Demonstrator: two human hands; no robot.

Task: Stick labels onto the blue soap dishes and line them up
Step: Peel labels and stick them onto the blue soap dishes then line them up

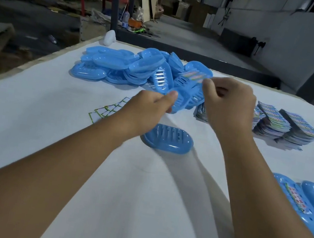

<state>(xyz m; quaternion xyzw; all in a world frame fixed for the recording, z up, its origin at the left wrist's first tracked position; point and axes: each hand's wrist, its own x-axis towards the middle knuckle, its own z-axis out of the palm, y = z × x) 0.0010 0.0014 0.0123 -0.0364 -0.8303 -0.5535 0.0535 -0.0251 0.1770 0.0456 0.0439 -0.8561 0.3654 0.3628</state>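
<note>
Two hands meet above the white worktop's middle: the left hand grips a slotted blue plastic soap dish, long axis towards the far right corner, while the right hand pinches a colourful printed label just over its far end

floor: grey concrete | wall: grey, right | table: white cover | light: dim

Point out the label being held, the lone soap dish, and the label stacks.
label [193, 75], head view, its colourful face.
lone soap dish [168, 141], head view, slotted top.
label stacks [286, 125], head view, top sheets.
</note>
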